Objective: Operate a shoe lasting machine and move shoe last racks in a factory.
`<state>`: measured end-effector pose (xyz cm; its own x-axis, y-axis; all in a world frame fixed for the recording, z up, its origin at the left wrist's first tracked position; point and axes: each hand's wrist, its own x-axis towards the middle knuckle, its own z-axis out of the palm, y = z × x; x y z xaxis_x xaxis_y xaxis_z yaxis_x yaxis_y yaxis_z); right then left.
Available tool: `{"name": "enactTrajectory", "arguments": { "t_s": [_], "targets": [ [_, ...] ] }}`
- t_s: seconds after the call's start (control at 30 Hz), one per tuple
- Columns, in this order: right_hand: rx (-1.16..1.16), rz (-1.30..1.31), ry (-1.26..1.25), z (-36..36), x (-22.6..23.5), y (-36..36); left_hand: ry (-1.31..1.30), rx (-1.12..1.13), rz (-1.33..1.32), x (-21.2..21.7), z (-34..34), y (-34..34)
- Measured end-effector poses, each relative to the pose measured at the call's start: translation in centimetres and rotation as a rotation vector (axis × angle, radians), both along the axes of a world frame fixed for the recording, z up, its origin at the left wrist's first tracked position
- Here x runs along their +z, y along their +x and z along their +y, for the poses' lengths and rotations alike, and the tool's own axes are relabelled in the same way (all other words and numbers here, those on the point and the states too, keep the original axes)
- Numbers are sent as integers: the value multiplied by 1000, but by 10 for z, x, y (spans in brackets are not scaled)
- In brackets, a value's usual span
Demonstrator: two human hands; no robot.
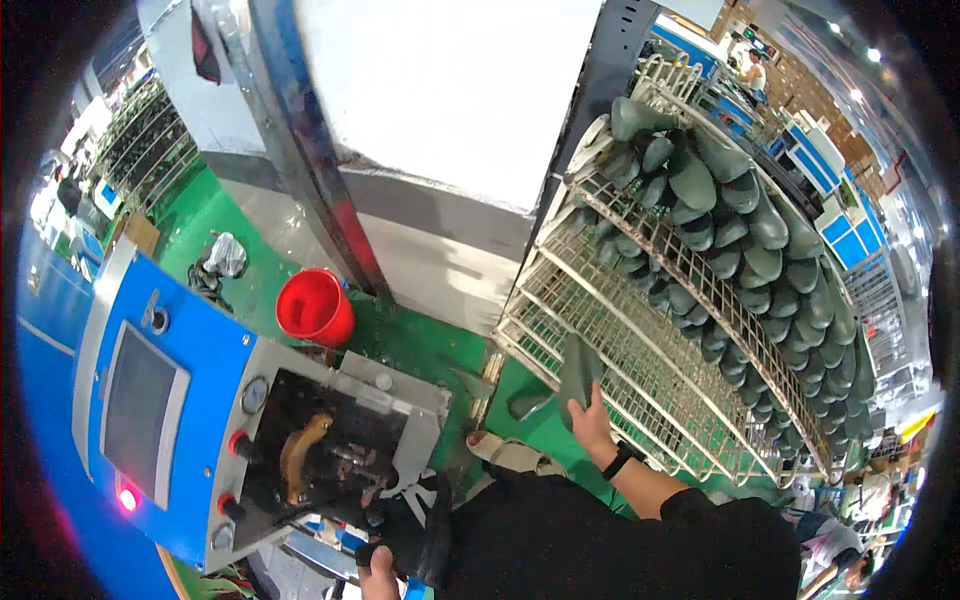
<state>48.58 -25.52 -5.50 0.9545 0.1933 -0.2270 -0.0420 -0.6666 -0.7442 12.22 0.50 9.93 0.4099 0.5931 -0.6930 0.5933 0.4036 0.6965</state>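
Right hand [592, 420] grips green shoe last [578, 372] by its lower end, last sticking up over wire rack [640, 375]. Left hand [377, 574] closed on black shoe [415, 540], just beside blue machine [190, 370].

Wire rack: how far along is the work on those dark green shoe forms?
Done: the upper shelves of the wire rack are packed with dark green shoe forms. In hand: the right hand holds one form at a lower shelf; the left hand grips a dark item by the blue machine. Left: the lower shelves look mostly bare.
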Motion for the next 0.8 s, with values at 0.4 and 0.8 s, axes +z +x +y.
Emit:
{"name": "enactTrajectory", "arguments": {
  "t_s": [0.4, 0.8],
  "targets": [
    [-295, 44, -207, -27, -98, 183, 50, 72, 166, 0, -11, 61],
    [-261, -9, -249, 134, -141, 303, 114, 206, 252, 19, -58, 66]
  ]
}}
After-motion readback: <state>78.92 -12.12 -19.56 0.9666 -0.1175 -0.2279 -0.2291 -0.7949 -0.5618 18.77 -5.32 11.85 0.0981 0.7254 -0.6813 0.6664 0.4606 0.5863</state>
